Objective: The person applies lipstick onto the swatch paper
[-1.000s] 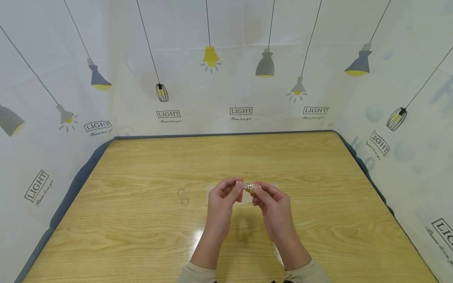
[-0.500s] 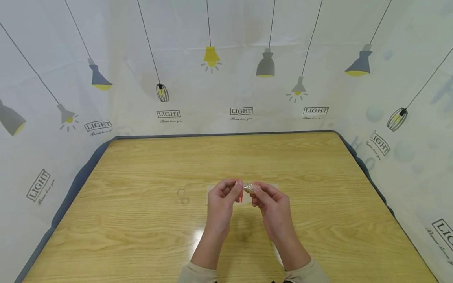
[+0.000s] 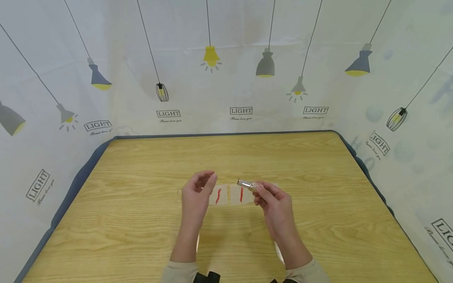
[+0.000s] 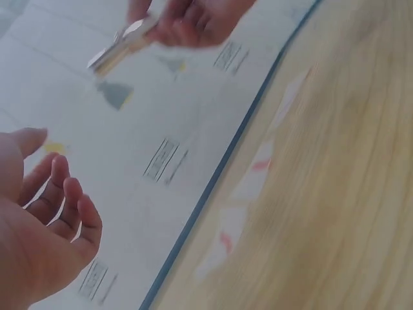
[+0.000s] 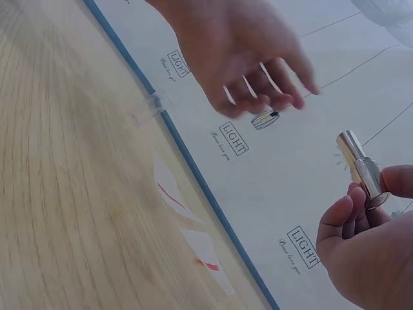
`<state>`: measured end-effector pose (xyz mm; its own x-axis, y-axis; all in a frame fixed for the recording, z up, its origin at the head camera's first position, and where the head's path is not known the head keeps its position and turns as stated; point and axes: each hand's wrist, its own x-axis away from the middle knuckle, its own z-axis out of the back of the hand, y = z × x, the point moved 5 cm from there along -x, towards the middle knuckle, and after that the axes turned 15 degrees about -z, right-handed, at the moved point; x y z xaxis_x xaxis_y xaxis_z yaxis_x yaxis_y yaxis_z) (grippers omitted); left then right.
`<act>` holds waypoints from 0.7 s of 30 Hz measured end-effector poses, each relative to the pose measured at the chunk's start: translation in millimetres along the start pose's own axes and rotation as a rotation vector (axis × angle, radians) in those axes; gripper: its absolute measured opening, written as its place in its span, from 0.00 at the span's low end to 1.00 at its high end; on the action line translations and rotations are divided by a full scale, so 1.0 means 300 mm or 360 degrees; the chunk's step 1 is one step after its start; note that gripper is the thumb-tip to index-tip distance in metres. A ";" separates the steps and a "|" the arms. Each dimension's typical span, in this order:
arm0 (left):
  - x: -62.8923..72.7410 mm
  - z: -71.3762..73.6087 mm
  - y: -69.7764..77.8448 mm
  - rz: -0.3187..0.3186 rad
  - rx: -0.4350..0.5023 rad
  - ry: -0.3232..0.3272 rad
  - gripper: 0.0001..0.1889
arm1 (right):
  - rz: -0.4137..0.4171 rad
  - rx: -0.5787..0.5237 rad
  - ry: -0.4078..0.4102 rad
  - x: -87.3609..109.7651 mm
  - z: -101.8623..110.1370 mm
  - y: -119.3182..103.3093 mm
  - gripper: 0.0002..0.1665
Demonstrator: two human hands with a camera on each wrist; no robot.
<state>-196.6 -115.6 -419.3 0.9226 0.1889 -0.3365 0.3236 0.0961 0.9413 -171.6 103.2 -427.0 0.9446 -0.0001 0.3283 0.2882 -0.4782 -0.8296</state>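
Observation:
My right hand point(image 3: 277, 206) pinches a shiny gold-silver lipstick tube point(image 3: 245, 184) between thumb and fingers, raised over the table. The tube points leftward in the head view; its bare metal end also shows in the right wrist view. My left hand point(image 3: 196, 194) hovers to the left, apart from the tube, fingers loosely bent, thumb spread from them and nothing in between, as the left wrist view shows. Below the hands lie pale paper pieces, one with a red stroke point(image 3: 218, 195) at left and another with a red stroke point(image 3: 242, 194) at right.
A small clear plastic piece point(image 5: 151, 108) lies left of the papers, mostly hidden behind my left hand in the head view. The wooden table point(image 3: 141, 228) has a dark blue edge point(image 3: 226, 135), and lamp-printed white sheeting point(image 3: 198, 94) stands around it.
My left hand has let go of the lipstick tube and moved left, uncovering the red-marked papers. The right hand keeps hold of the tube almost in place.

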 end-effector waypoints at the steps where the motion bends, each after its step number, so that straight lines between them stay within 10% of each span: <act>1: -0.008 0.028 0.002 -0.0050 -0.0102 0.0024 0.13 | -0.0011 -0.0005 0.0002 -0.002 0.002 0.002 0.12; 7: -0.027 0.175 0.023 -0.0427 -0.1009 0.0001 0.11 | -0.0076 0.0044 0.0018 -0.012 0.011 0.017 0.08; 11: -0.020 0.236 0.014 -0.0426 -0.1502 -0.0161 0.14 | -0.0085 0.0076 0.0022 -0.016 0.010 0.021 0.07; 21: -0.022 0.264 -0.087 -0.0126 -0.1513 -0.0478 0.21 | -0.0103 0.0076 -0.0005 -0.024 0.003 0.029 0.08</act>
<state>-194.4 -196.8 -439.5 0.9629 -0.0944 -0.2529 0.2053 0.8644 0.4590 -175.6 99.8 -437.0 0.9242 0.0320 0.3805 0.3556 -0.4348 -0.8273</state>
